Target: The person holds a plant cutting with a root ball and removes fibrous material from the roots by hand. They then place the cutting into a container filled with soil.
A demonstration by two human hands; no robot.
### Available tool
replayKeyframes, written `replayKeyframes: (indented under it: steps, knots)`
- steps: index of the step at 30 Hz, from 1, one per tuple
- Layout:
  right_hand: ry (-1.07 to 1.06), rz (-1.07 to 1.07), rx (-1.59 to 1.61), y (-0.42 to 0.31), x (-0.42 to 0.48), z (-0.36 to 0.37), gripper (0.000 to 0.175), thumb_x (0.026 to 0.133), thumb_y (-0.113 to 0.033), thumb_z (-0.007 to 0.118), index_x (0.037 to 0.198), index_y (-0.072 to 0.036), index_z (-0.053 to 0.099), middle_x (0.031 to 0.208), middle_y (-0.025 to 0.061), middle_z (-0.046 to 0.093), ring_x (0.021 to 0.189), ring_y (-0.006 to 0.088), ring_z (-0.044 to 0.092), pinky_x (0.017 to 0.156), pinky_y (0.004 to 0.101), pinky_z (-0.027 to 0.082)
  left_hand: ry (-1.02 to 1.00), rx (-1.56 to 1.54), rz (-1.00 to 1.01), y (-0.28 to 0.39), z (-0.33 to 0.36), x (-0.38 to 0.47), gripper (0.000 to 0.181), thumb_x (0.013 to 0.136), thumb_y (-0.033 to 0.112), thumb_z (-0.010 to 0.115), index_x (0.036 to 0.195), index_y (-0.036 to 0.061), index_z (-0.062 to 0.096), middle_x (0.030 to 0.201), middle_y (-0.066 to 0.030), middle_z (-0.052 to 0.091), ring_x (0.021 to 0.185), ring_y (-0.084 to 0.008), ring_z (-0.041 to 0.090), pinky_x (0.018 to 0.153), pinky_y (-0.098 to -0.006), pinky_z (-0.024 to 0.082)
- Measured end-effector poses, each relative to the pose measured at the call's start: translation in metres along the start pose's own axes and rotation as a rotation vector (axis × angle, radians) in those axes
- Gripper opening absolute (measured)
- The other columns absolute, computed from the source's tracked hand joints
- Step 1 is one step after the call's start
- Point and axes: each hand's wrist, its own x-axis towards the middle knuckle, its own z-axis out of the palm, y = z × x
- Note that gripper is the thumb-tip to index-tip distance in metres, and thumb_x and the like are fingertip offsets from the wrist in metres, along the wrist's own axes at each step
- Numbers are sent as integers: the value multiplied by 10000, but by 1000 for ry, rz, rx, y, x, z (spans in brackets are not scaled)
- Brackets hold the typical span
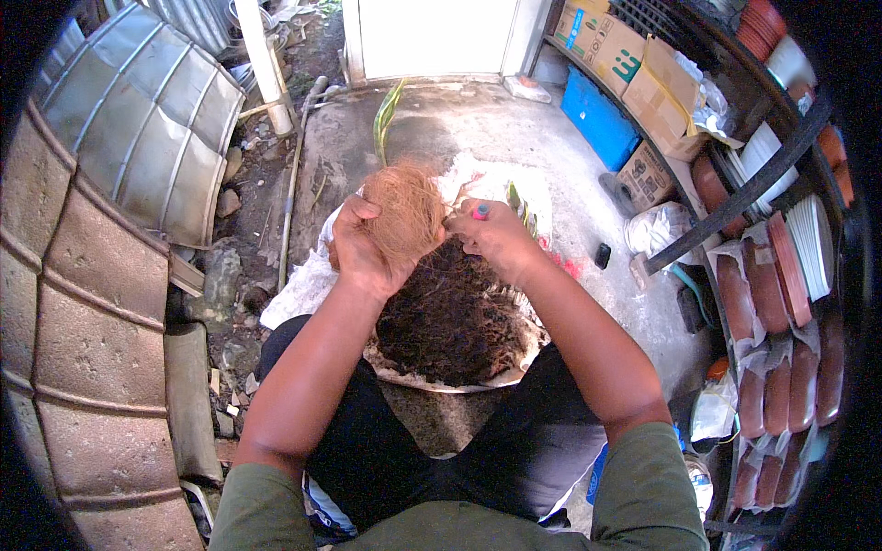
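Observation:
My left hand (pixel 375 251) is wrapped around a ball of brown coconut fibre (pixel 406 206), with the thumb over its left side. Close against the ball's right side is my right hand (pixel 493 231), its fingers curled around a small tool, of which a pink and blue handle end (pixel 480 211) shows; the rest of it is hidden. Below both hands, dark soil (pixel 448 320) lies in a pale, ragged-edged container between my knees. A white sack (pixel 300 293) is spread under and behind it. Variegated snake plant leaves (pixel 387 124) rise beyond the ball, and more (pixel 517 203) stand behind my right hand.
Rough tiled slabs (pixel 103 310) and a bent translucent panel (pixel 148 103) are on the left, beside rubble and a long pipe (pixel 293 186). On the right, a rack holds cardboard boxes (pixel 606 48) and stacked brown pots (pixel 765 289). A blue crate (pixel 599 120) and a small black object (pixel 603 255) are on the concrete floor.

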Motion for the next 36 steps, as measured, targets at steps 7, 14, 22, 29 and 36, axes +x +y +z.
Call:
replayKeyframes:
  steps: [7, 14, 22, 29, 36]
  knots:
    - [-4, -356, -382, -7, -15, 6, 343, 897, -171, 725, 721, -66, 451, 645, -8, 414, 643, 109, 410, 601, 321, 385, 210, -24, 72, 3, 2, 0, 720, 660, 345, 611, 1345, 124, 601, 1253, -142, 656, 1109, -347, 655, 1016, -579, 518]
    - [-147, -543, -715, 3, -22, 18, 176, 845, -146, 697, 845, -9, 587, 762, 199, 624, 767, 380, 632, 729, 478, 514, 213, -61, 118, 1, 7, 1, 707, 649, 325, 593, 1325, 118, 614, 1251, -145, 650, 1134, -355, 638, 1071, -599, 486]
    - [-321, -683, -993, -1, -38, 37, 214, 856, -123, 663, 1010, 7, 592, 980, 238, 675, 945, 459, 670, 844, 547, 545, 222, 14, 141, 2, 0, 3, 686, 654, 281, 594, 1313, 91, 600, 1221, -158, 644, 1122, -362, 643, 1026, -611, 520]
    - [-349, -605, -1040, -9, -54, 43, 227, 872, -146, 656, 1025, 10, 595, 927, 248, 684, 916, 461, 684, 845, 557, 550, 251, 175, 227, -9, -2, 7, 610, 710, 200, 565, 1297, 36, 580, 1187, -151, 651, 1103, -354, 651, 979, -519, 560]
    - [-370, -552, -1058, -15, -58, 46, 181, 884, -164, 659, 931, 5, 614, 796, 239, 676, 822, 463, 687, 788, 557, 557, 197, 329, 278, -21, -20, 12, 527, 740, 47, 554, 1264, 12, 585, 1108, -128, 653, 998, -277, 673, 906, -413, 574]
